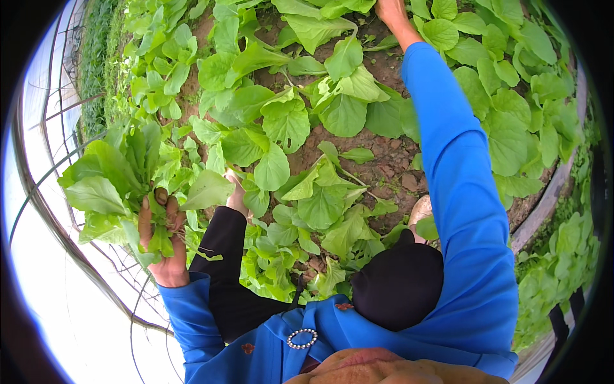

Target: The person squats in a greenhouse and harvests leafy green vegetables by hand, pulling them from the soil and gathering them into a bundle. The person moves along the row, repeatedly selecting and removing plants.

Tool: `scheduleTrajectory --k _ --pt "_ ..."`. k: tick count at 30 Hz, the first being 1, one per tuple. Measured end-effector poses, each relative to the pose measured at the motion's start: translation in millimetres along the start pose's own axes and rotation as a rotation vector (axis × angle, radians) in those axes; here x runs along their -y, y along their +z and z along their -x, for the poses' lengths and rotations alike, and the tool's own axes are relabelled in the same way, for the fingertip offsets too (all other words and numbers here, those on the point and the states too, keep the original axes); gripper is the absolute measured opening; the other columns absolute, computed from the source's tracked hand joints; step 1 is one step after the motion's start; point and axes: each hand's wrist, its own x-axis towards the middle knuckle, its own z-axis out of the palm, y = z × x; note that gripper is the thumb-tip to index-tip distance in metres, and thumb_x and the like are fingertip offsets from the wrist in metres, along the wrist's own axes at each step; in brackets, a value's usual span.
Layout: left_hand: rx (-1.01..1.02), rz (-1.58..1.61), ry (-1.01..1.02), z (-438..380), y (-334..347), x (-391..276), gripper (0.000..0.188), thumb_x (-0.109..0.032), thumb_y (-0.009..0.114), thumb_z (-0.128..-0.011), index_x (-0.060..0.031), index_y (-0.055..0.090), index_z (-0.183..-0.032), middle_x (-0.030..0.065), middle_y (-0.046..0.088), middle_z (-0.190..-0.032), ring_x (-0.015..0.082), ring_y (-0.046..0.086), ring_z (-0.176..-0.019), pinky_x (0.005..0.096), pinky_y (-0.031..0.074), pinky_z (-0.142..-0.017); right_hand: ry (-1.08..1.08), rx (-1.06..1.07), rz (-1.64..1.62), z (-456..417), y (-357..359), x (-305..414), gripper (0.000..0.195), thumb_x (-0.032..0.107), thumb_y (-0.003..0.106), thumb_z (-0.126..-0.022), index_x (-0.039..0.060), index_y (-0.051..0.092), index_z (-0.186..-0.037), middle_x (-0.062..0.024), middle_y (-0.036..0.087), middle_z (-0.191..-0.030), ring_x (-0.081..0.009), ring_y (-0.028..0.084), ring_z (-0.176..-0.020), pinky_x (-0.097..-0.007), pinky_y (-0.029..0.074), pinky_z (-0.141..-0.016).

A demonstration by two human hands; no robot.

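Observation:
My left hand (165, 225) is closed around a bunch of leafy greens (115, 173), raised at the left with the leaves fanning out above the fingers. A thin root or stem hangs from the bunch. My right arm, in a blue sleeve, stretches far forward to the top of the view. Only part of my right hand (391, 12) shows at the upper edge, among green leaves; its fingers are cut off by the frame. Loose-looking leafy plants (326, 192) lie flopped over the soil between my feet.
Brown soil (379, 163) shows between the plants. Dense leafy greens (508, 96) grow along the right, beside a pale border strip (551, 206). At the left stands a greenhouse wall of plastic film on curved bars (62, 235). My knees and feet are close below.

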Motion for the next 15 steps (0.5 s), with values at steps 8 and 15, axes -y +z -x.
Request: scheduleTrajectory --k 8,15 --pt "-0.006 0.053 -0.010 -2.8 -8.1 2.7 0.029 -0.009 0.051 -0.095 0.0024 0.042 -0.120 0.0097 0.048 -0.095 0.0107 0.038 -0.068 0.0210 0.034 -0.053 0.623 -0.432 -1.121 -13.2 -64.1 -57.0 0.010 0.018 0.066 -0.087 0.0089 0.065 -0.092 -0.0036 0.065 -0.081 -0.0182 0.061 -0.076 -0.0318 0.053 -0.074" --pt "0.010 0.084 -0.032 -1.5 -6.6 1.3 0.027 -0.010 0.051 -0.095 0.0016 0.042 -0.119 0.0106 0.047 -0.096 0.0116 0.039 -0.069 0.0219 0.035 -0.055 0.839 -0.288 -0.903 0.4 -131.7 21.6 0.023 0.020 0.067 -0.087 0.0090 0.057 -0.070 -0.0008 0.053 -0.055 -0.0159 0.061 -0.055 -0.0278 0.056 -0.059"
